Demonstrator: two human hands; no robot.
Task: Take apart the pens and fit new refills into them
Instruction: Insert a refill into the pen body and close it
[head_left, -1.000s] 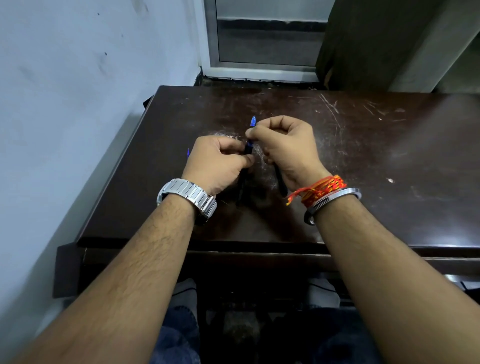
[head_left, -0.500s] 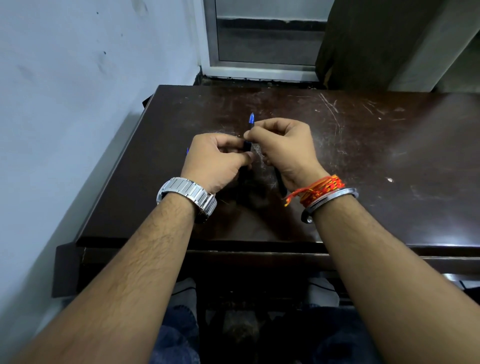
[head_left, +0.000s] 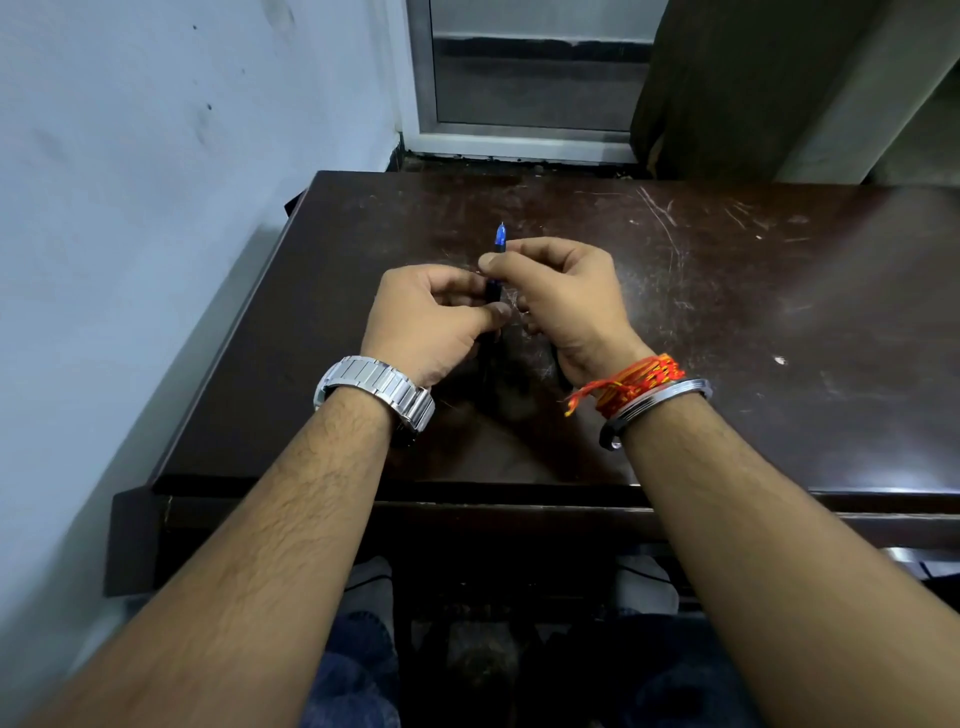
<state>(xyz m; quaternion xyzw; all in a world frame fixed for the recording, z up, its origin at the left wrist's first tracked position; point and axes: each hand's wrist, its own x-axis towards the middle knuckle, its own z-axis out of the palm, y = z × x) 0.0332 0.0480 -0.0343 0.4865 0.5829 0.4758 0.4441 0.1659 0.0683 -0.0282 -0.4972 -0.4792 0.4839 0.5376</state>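
Both hands hold one dark pen (head_left: 493, 291) over the middle of the dark wooden table (head_left: 779, 312). My left hand (head_left: 431, 322) is shut around the pen's dark barrel. My right hand (head_left: 561, 296) pinches the front section between thumb and forefinger. The blue tip (head_left: 501, 236) with its fine metal point sticks up past my right fingers, pointing away from me. The rest of the barrel is hidden under my hands. Another dark pen (head_left: 558, 371) lies on the table below my right palm, mostly covered.
A pale wall (head_left: 156, 208) runs close along the table's left edge. A metal-framed door (head_left: 530, 78) and a dark curtain (head_left: 727, 78) stand beyond the far edge. The tabletop is scratched. My knees are under the near edge.
The blue tip now sticks out a little further above my right fingers. Both hands stay in nearly the same spot.
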